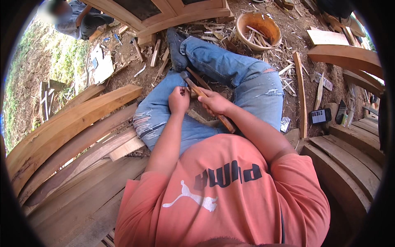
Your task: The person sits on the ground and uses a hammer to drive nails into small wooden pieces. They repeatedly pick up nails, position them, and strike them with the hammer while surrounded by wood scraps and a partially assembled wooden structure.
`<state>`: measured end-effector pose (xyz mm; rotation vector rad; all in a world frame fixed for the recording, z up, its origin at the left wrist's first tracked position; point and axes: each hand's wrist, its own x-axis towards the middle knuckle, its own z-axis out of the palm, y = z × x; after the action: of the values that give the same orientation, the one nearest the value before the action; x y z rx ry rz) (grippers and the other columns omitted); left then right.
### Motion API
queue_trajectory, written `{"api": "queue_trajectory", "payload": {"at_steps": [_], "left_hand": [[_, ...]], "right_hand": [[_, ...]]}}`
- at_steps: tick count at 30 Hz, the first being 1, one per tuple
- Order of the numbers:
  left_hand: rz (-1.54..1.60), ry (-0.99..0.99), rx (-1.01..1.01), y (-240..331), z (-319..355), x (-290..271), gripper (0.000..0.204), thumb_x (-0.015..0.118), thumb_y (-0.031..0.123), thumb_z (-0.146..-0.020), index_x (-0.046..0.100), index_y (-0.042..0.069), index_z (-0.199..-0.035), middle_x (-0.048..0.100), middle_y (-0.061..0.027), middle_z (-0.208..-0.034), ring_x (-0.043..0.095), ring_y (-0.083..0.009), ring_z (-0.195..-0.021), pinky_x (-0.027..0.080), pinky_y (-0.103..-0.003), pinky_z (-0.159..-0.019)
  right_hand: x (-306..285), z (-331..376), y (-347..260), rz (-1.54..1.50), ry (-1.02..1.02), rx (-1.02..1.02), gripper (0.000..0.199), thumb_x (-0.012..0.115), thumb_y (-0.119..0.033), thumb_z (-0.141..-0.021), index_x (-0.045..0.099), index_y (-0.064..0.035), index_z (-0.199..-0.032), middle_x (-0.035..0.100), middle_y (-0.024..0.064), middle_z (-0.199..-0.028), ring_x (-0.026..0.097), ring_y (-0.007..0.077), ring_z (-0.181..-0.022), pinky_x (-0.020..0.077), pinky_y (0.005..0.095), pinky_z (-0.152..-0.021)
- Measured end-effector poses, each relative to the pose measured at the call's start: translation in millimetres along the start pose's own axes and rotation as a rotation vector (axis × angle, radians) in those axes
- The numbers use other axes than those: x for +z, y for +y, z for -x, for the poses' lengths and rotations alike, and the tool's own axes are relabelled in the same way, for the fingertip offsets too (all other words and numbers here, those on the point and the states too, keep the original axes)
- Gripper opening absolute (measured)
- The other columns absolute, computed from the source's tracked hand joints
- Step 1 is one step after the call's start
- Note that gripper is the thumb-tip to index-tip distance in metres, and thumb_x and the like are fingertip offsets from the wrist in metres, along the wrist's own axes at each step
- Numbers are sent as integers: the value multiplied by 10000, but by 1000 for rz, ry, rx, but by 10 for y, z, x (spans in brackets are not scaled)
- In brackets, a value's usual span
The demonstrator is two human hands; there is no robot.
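Observation:
My right hand point(214, 102) is wrapped round the wooden handle of a hammer point(193, 85). Its dark head points away from me toward my shoe, and the handle's butt end comes back near my shirt. Just left of the hammer, my left hand point(178, 101) is closed with its fingers curled together over my left thigh. Whatever those fingers pinch, if anything, is too small to make out. Beyond the hammer, a narrow strip of wood point(200, 79) slants between my bent legs in blue jeans point(255, 88).
A tan bowl point(242, 35) of wood scraps stands ahead on chip-strewn ground. Wooden furniture point(181, 18) rises at the far side. Curved boards point(74, 111) flank me on the left, planks point(345, 154) on the right, near a phone point(320, 116). Another person point(78, 20) sits far left.

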<state>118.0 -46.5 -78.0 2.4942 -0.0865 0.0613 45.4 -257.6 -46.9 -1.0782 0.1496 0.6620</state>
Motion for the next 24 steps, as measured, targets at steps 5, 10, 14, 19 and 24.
{"api": "queue_trajectory", "payload": {"at_steps": [5, 10, 14, 19, 24], "left_hand": [[-20, -65, -46, 39, 1, -38, 224, 752, 262, -1013, 755, 39, -1006, 806, -194, -924, 797, -383, -861, 610, -490, -766], [-133, -160, 31, 100, 100, 43, 225, 743, 281, -1007, 745, 57, -983, 793, -205, -934, 765, -431, -887, 591, -552, -767], [-52, -40, 90, 112, 74, 0, 189, 766, 244, -985, 737, 57, -980, 792, -187, -920, 769, -414, -882, 595, -534, -766], [28, -2, 14, 192, 66, -90, 178, 787, 213, -960, 728, 45, -976, 786, -174, -906, 769, -401, -861, 601, -502, -759], [-6, -27, 13, 111, 26, -83, 189, 789, 219, -958, 724, 43, -971, 787, -179, -905, 769, -404, -864, 599, -514, -766]], "right_hand": [[-52, -96, 2, 20, 23, -9, 676, 595, -252, -1132, 328, -207, -1751, 526, -8, -768, 523, 101, -546, 453, 297, -461], [-75, -100, 72, -3, 66, 75, 637, 585, -255, -1137, 363, -182, -1729, 517, -10, -760, 504, 107, -528, 444, 300, -452], [-113, -10, -42, -186, -13, -5, 655, 576, -250, -1139, 329, -225, -1745, 531, 2, -794, 511, 115, -551, 450, 308, -470], [-118, 244, -328, -211, -40, -7, 665, 555, -306, -1154, 285, -248, -1760, 527, 4, -840, 515, 115, -566, 457, 285, -497], [-96, 157, -202, -141, 7, 74, 670, 562, -267, -1152, 283, -237, -1760, 512, -3, -799, 497, 114, -541, 453, 289, -488]]}}
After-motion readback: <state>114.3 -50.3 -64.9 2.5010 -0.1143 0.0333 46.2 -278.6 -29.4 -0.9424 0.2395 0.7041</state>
